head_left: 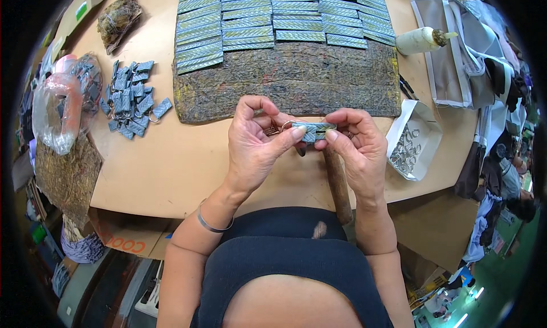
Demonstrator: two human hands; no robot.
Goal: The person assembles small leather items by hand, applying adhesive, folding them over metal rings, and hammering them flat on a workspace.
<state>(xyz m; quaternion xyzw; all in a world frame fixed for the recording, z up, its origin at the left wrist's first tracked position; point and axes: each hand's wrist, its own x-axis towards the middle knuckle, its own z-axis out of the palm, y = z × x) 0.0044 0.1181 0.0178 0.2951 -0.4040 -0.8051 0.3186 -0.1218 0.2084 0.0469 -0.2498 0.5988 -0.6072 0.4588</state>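
My left hand (252,143) and my right hand (363,151) meet at the table's front, just before a dark mottled board. Between them they pinch a short blue-green patterned strip (310,131), held level by its two ends. A metal ring (286,124) shows at the strip's left end, by my left thumb and forefinger. The right thumb and forefinger close on the other end. Below the strip lies a tool with a wooden handle (337,185), perhaps a hammer; its head is mostly hidden behind my hands.
Rows of similar strips (296,25) cover the far part of the board (273,77). A pile of ringed tabs (132,97) and a plastic bag (65,94) lie left. At right are a white tray (428,157) of metal rings, a glue bottle (419,41) and a grey bag (447,54).
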